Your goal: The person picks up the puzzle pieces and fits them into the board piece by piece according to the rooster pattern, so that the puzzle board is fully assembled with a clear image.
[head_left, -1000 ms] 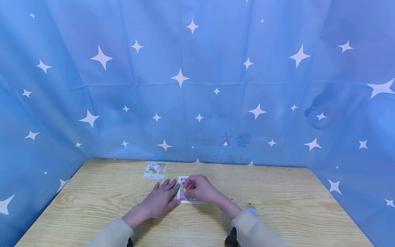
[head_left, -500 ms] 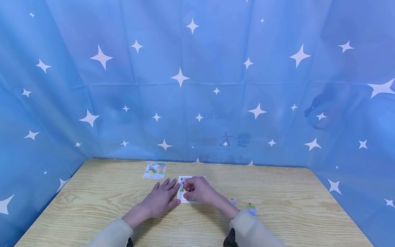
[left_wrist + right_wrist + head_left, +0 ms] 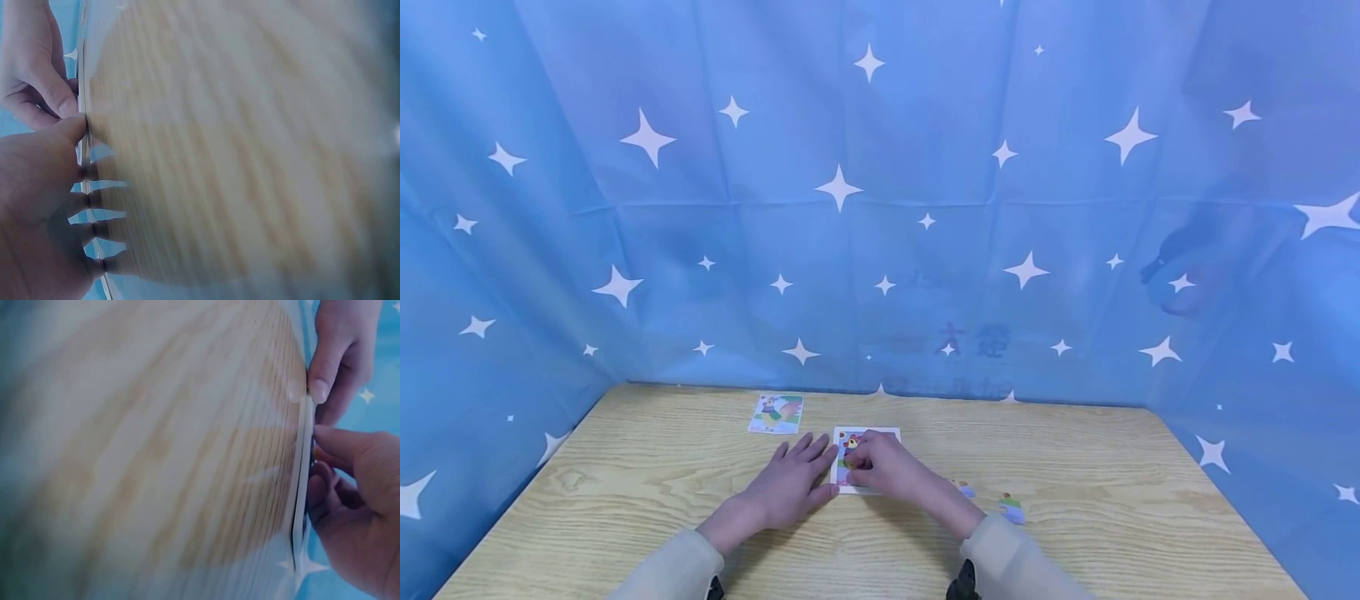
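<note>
A small jigsaw board (image 3: 857, 491) with a white border lies on the table, seen edge-on in the right wrist view. My left hand (image 3: 792, 487) rests flat beside its left edge, fingers spread and thumb at the near left corner. Over the board, my right hand (image 3: 891, 468) has its fingers curled, with thumb and fingertips pinching a colourful puzzle piece (image 3: 852, 445) down at the board's surface. A bird's face shows near those fingertips. The right hand covers most of the board's right half. In the left wrist view, both hands (image 3: 37, 206) come close together at the board.
Loose puzzle pieces (image 3: 1011, 508) lie on the wooden table (image 3: 1112, 500) to the right, one partly behind the right forearm. A square picture card (image 3: 777, 414) with a bird lies behind the left hand. A blue star-patterned curtain (image 3: 925, 167) surrounds the table's back and sides.
The right hand has shifted slightly over the board, and the piece at its fingertips has turned and settled, so the bird's face shows more. The left hand has stayed in place.
</note>
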